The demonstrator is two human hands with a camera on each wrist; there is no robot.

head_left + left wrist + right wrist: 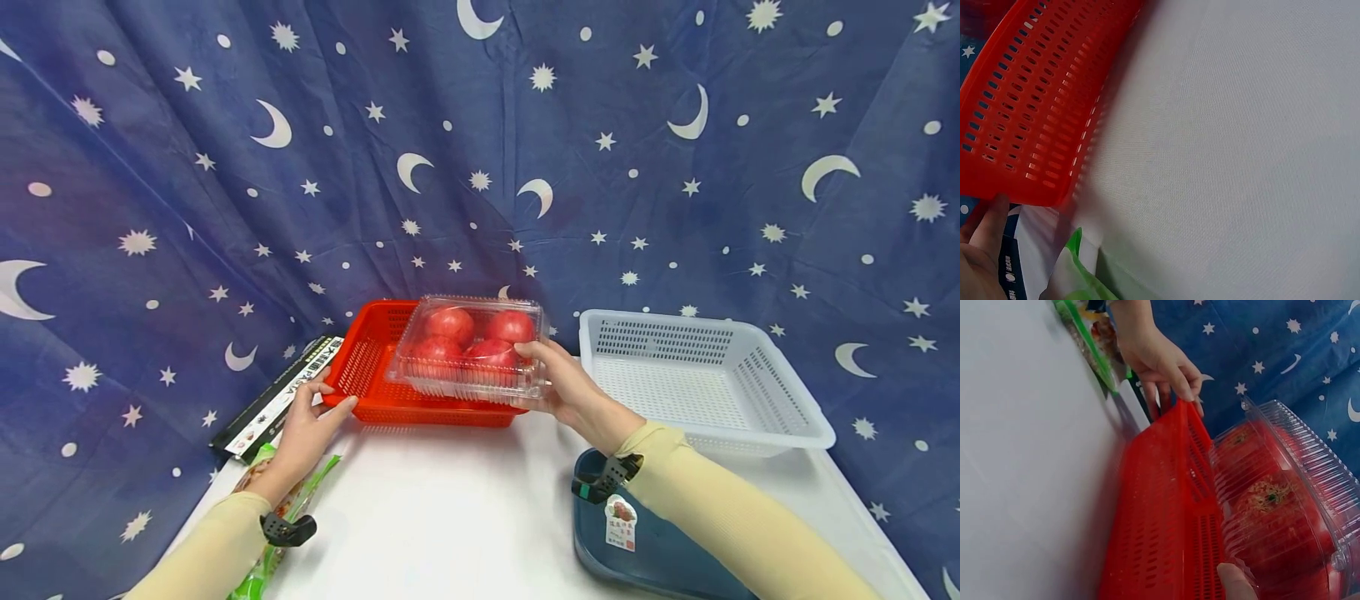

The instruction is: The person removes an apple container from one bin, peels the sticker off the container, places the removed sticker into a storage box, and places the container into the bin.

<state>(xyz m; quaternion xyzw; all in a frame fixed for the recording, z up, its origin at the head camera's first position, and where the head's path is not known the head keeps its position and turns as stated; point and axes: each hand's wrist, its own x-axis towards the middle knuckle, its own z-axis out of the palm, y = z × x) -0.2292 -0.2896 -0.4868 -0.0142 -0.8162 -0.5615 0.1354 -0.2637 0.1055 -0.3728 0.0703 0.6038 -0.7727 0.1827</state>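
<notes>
A clear plastic clamshell box [465, 387] of several red tomatoes [450, 325] hangs tilted over the right part of a red perforated basket [431, 414]. My right hand [566, 383] grips the box by its right end, thumb on the near side. In the right wrist view, the thumb [1235, 581] shows beside the basket's rim, and green stem ends are visible through the plastic. At the basket's left front corner my left hand [307, 421] pinches the rim. That same left hand [1163, 365] appears at the corner in the right wrist view.
A white perforated basket [780, 437] stands at the right. Under my right forearm lies a dark blue tray [592, 550] with a fruit label. Beside my left arm are a black-and-white package [277, 400] and a green-edged food bag [258, 575]. A starry blue curtain [480, 150] hangs behind.
</notes>
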